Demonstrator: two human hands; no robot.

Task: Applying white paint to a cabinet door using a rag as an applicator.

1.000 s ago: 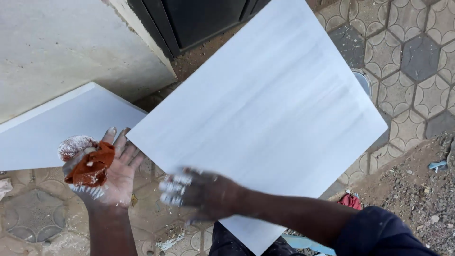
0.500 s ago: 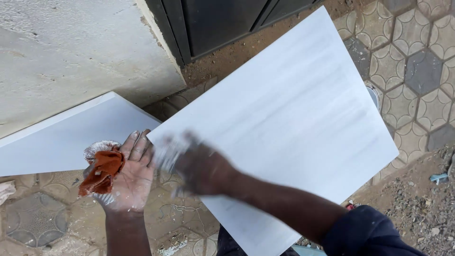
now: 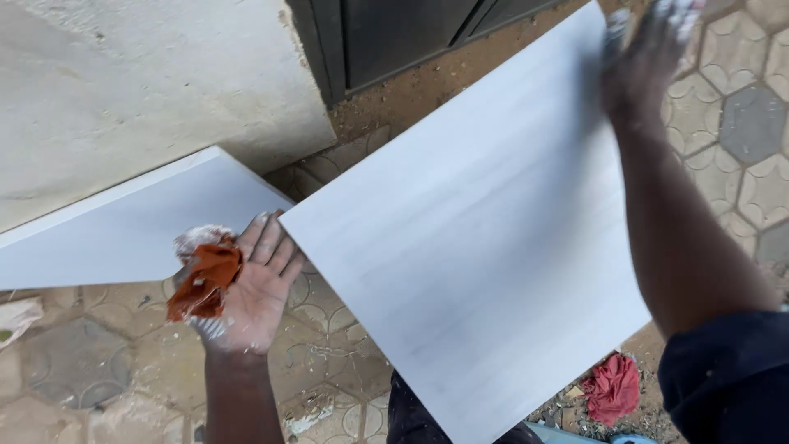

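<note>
A large white tile [image 3: 468, 238] fills the middle of the view, tilted, one corner pointing left. My left hand [image 3: 246, 288] is palm up at that left corner, fingertips against the tile's edge, with an orange-red rag [image 3: 204, 284] pinched under the thumb. My right hand [image 3: 645, 53], dusted white and blurred, lies at the tile's far top corner, the arm stretched across the tile's right side.
A second white tile [image 3: 115, 230] leans at the left against a pale wall [image 3: 123, 90]. A dark door [image 3: 394, 33] stands at the top. The ground is hexagonal paving [image 3: 740, 123], with a red cloth [image 3: 612, 386] and rubble at the lower right.
My right hand has swept from the tile's near left corner across to its far top corner. My left hand stays at the left corner with the rag. The view has shifted.
</note>
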